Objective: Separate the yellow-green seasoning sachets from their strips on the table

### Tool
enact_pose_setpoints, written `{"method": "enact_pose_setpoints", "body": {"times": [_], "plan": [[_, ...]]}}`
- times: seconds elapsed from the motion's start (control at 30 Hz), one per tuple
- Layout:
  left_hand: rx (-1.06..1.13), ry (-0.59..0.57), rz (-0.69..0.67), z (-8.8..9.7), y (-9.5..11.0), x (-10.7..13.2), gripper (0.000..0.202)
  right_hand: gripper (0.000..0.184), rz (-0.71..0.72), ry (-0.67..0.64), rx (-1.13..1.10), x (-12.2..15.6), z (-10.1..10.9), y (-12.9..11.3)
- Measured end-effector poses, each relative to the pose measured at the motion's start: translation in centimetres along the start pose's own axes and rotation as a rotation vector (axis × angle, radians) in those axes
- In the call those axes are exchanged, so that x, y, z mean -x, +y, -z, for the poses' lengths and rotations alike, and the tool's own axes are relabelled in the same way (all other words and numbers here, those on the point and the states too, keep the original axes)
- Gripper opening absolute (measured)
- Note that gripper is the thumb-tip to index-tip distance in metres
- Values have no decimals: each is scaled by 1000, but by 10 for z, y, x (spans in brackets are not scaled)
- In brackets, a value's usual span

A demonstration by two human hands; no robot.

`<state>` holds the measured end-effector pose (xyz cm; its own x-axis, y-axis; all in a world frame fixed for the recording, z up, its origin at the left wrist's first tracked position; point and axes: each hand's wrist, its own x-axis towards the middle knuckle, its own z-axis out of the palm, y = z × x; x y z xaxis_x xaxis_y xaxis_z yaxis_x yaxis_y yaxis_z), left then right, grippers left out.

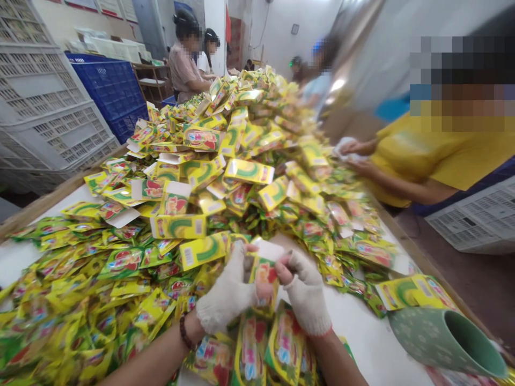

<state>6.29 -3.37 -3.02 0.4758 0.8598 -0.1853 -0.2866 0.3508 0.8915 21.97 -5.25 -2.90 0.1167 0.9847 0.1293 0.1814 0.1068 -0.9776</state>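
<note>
Both my hands wear white knit gloves with the fingertips cut off. My left hand (pixel 227 292) and my right hand (pixel 304 292) pinch a small yellow carton (pixel 263 271) between them, its white flap open at the top. A colourful sachet (pixel 265 295) hangs at the carton's lower end between my hands; I cannot tell whether it is inside the carton. A bead bracelet (pixel 185 333) sits on my left wrist. More sachets (pixel 249 348) lie under my wrists.
A big heap of yellow cartons and green-yellow sachets (pixel 225 161) covers the white table (pixel 362 327). A green cup (pixel 446 340) lies at the right edge. Co-workers stand along the right side and far end. White crates (pixel 44 102) and blue crates (pixel 110 91) stack at left.
</note>
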Motion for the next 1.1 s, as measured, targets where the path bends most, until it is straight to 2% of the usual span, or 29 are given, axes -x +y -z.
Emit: {"method": "enact_pose_setpoints", "body": {"times": [0.1, 0.17, 0.23, 0.3, 0.37, 0.4, 0.5, 0.57, 0.67, 0.8, 0.9, 1.1], "plan": [[64, -30, 80, -1, -2, 1, 82, 23, 21, 51, -3, 2, 1, 0], [127, -40, 84, -1, -3, 1, 81, 21, 35, 88, -42, 2, 0, 2], [149, -117, 92, -1, -3, 1, 70, 21, 24, 121, -124, 2, -2, 3], [113, -216, 119, -1, -4, 2, 52, 44, -18, 106, -240, 0, -2, 3], [38, -266, 160, -1, -5, 2, 41, 69, -88, 0, -364, -2, -1, 2], [-7, -270, 183, -1, -5, 3, 38, 73, -136, -80, -410, -2, 0, 1], [-84, -250, 257, -2, -2, 3, 34, 54, -258, -282, -417, 2, 4, -2], [-32, -252, 302, -2, 1, 4, 34, 46, -233, -315, -337, 5, 6, -1], [29, -268, 299, -4, 6, 3, 35, 49, -151, -303, -301, 8, 6, 4], [-192, -206, 257, -2, 8, 1, 31, 41, -225, -231, -366, 5, 3, 8], [-334, -173, 251, -1, 8, 0, 25, 39, -260, -226, -362, 2, 3, 5], [-411, -216, 194, -7, 13, 0, 19, 38, -236, -200, -236, -1, 3, 2]]}}
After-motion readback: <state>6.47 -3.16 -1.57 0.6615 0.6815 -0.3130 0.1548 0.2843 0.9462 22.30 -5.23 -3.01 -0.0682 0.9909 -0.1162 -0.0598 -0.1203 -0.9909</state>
